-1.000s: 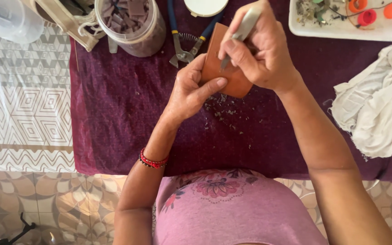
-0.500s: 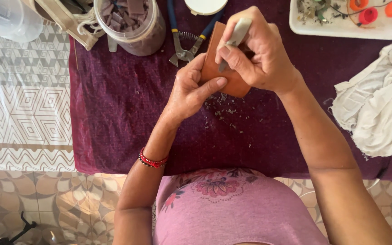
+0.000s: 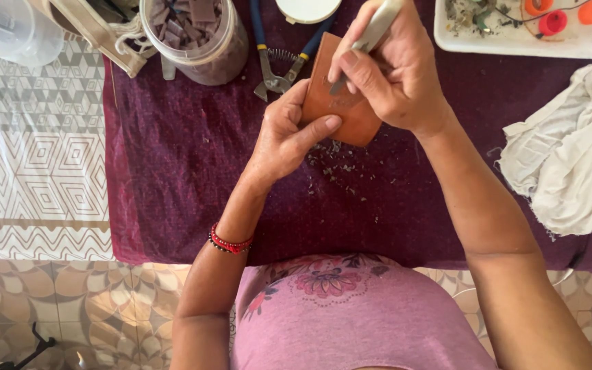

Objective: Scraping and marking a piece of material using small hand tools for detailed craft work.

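Observation:
A brown rectangular slab [image 3: 340, 109], like clay or leather, is held tilted above a dark purple cloth [image 3: 193, 178]. My left hand [image 3: 289, 133] grips its left edge, thumb pressed on the front. My right hand [image 3: 395, 68] holds a grey metal carving tool [image 3: 371, 38] whose tip touches the slab's face, where faint scratched marks show. Small shavings [image 3: 337, 168] lie scattered on the cloth just below the slab.
Blue-handled pliers [image 3: 275, 68] lie behind the slab. A clear jar of brown pieces [image 3: 196, 38] stands at the back left. A white tray with small orange and red bits [image 3: 522, 27] sits back right, a crumpled white rag [image 3: 570, 154] at right, a clear plastic container [image 3: 11, 31] far left.
The right hand with the tool has shifted slightly on the slab's face. The left hand and the slab have stayed almost in place.

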